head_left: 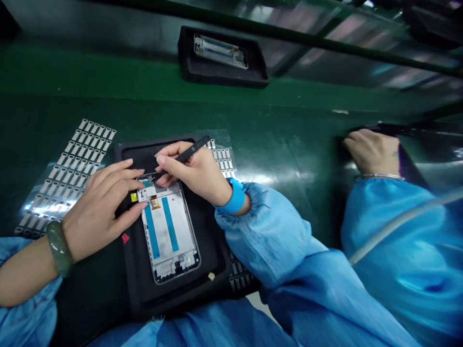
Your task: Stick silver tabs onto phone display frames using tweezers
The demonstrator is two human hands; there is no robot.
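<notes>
An opened phone frame (170,226) with two blue strips and an orange flex piece lies in a black tray (213,231). My right hand (197,168) pinches a black pen-like tool, apparently tweezers (191,148), over the frame's top end; its tip is hidden by my fingers. Along the frame's upper left edge rests my left hand (108,197), fingers stretched out, fingertips touching the side. A yellow tab (134,197) sticks out beside those fingertips. A small red piece (125,238) and a pale piece (211,276) lie on the tray's rim.
Sheets of small pale parts (72,168) lie to the left, with another sheet (222,156) behind my right wrist. At the back, a second black tray (224,77) holds another phone frame (220,50). A co-worker's hand (374,152) and blue sleeve are at the right, near a grey cable (405,219).
</notes>
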